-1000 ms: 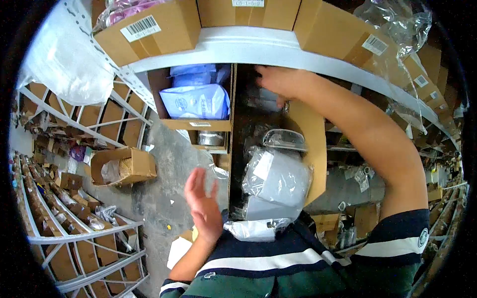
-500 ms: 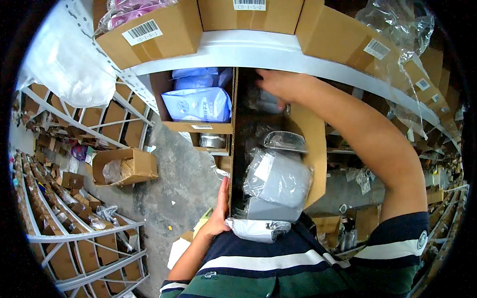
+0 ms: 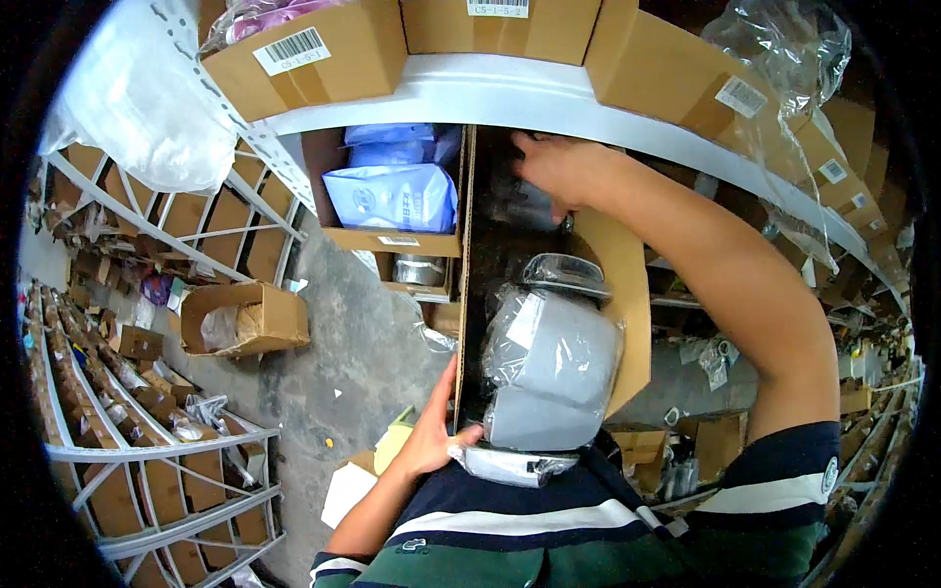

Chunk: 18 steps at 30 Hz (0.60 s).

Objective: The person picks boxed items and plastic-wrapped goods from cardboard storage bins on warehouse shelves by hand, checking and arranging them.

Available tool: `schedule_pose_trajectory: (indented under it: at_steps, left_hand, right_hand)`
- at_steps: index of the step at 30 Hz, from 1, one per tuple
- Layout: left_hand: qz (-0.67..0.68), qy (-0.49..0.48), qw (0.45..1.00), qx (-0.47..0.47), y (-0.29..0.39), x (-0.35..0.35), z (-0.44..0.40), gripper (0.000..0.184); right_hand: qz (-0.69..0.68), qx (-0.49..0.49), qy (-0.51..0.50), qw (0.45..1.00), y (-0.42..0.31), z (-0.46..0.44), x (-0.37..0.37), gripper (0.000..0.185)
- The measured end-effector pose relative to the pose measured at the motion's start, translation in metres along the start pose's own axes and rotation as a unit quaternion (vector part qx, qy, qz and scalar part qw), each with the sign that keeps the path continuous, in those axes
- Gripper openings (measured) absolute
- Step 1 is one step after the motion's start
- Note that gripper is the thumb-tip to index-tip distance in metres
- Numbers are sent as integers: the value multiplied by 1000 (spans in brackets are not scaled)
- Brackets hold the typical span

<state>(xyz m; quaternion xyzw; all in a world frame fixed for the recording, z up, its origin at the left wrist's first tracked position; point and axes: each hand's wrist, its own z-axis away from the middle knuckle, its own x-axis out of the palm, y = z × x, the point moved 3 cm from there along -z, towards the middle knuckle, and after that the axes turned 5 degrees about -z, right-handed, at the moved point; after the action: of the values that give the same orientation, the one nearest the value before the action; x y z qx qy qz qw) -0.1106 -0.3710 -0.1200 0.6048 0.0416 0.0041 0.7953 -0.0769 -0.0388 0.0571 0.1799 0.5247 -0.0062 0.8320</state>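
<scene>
A long open cardboard box (image 3: 627,338) juts out from under the shelf toward my body. My left hand (image 3: 431,436) is closed on its near left wall, fingers along the outside and thumb over the edge. At the far end inside, my right hand (image 3: 564,174) curls around a clear-wrapped grey item (image 3: 526,204), its fingertips partly in shadow. Nearer me in the box lie grey cases in clear plastic (image 3: 559,358) and a wrapped clear-lidded piece (image 3: 564,272). A flat plastic-wrapped packet (image 3: 515,465) lies at the near end, against my shirt.
To the left, a box of blue packets (image 3: 392,201) sits under the white shelf beam (image 3: 470,93). Labelled cartons (image 3: 500,29) line the shelf above. On the concrete floor stands an open carton (image 3: 245,318). Metal racks (image 3: 167,451) fill the left side; loose plastic film (image 3: 784,59) hangs upper right.
My left thumb has come over the near edge of the box, by the wrapped packet. The near packet sits slightly lower. My right hand stays at the far end, shifted only slightly.
</scene>
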Motion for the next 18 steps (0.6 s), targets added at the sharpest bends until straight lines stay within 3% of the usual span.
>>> schedule_pose_trajectory:
  at_steps: [6, 12, 14, 18]
  left_hand:
    - [11, 11, 1000, -21, 13, 11, 15, 112]
    - [-6, 14, 999, -37, 3, 15, 18, 115]
    - [-5, 14, 999, -33, 3, 16, 17, 117]
    - [13, 20, 999, -26, 4, 18, 18, 117]
  right_hand:
    - [-54, -8, 20, 998, 0, 13, 1, 86]
    - [-137, -5, 59, 989, -11, 56, -18, 77]
    - [-236, -110, 60, 964, -18, 74, -24, 65]
    - [-284, -160, -14, 945, -34, 92, -22, 54]
